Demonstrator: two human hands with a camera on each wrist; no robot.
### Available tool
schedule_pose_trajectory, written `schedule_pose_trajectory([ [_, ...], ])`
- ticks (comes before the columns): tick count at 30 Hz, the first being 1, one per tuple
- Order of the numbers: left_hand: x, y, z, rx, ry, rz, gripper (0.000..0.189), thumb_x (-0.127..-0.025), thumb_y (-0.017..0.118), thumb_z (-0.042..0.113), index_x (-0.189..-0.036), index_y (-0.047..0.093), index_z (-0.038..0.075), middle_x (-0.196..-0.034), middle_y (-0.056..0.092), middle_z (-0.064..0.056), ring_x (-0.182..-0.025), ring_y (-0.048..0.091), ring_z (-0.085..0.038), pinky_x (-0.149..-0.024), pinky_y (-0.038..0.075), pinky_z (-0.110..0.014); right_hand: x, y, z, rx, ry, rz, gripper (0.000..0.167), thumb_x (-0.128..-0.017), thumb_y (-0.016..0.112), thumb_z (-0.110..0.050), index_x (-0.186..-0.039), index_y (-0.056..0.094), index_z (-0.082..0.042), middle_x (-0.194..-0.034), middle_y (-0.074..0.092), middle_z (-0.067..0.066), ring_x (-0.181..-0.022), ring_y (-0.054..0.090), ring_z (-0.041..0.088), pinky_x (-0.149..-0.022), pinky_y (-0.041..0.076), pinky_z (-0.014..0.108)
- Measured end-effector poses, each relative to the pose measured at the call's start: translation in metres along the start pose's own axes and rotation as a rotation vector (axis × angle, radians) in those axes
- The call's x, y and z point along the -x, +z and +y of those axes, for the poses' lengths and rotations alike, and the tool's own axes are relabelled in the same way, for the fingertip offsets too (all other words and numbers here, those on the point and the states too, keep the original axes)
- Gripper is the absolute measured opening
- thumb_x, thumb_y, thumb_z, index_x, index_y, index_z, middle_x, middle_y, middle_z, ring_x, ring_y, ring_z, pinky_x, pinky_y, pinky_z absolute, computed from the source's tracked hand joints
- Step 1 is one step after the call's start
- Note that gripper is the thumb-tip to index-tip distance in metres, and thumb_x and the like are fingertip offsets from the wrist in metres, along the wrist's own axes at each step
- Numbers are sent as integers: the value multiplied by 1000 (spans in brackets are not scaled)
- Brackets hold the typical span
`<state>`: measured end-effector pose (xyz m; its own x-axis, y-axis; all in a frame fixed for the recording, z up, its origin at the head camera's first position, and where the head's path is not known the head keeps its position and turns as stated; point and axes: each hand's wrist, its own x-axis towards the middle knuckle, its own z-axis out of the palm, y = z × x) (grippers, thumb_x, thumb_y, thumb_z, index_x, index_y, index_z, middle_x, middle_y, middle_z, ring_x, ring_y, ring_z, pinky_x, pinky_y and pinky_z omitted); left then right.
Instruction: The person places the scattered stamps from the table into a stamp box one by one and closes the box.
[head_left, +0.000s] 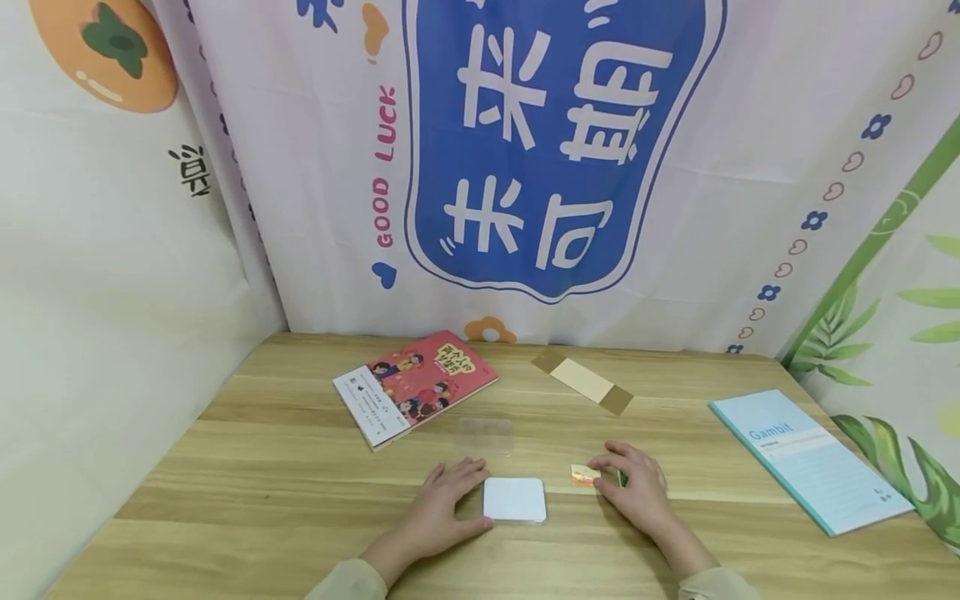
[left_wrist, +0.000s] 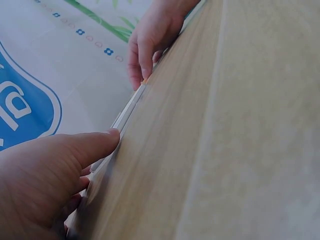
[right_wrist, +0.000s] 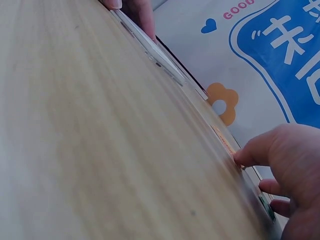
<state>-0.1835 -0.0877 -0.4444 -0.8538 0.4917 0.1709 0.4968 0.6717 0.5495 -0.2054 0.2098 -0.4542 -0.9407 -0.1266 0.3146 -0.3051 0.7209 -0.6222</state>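
A white slab with rounded corners, edged in clear plastic, lies on the table. My left hand holds it by its left end, thumb at the near corner and fingers round the far one. In the left wrist view the thumb touches its edge. To the right, a small flat gold-and-orange piece lies on the wood. My right hand pinches its right edge between thumb and forefinger. A small green piece shows under that hand's other fingers, mostly hidden.
A thin transparent sheet lies beyond the slab. A red-and-white book is at back left, a cream-and-brown strip at back centre. A light blue Gambit notebook lies far right. Printed cloth hangs behind the table.
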Motion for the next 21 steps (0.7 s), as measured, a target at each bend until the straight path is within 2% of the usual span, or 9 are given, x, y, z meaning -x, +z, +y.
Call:
schedule_pose_trajectory([
  [9, 1, -1, 2, 7, -8, -11, 62, -76, 60, 44, -124, 46, 7, -131, 38, -7, -122, 28, -25, -100, 10, -48, 1, -1, -1, -2, -9, -34, 25, -71, 69, -26, -94, 65, -17, -121, 45, 19, -113, 29, 41, -93, 6, 58],
  [21, 1, -2, 2, 14, -13, -19, 62, -76, 59, 45, -125, 46, 9, -132, 38, -7, -122, 28, -25, -100, 10, -48, 2, -1, -2, -4, -5, -35, 18, -70, 70, -18, -87, 64, -18, -122, 45, 18, -114, 30, 40, -92, 3, 60],
])
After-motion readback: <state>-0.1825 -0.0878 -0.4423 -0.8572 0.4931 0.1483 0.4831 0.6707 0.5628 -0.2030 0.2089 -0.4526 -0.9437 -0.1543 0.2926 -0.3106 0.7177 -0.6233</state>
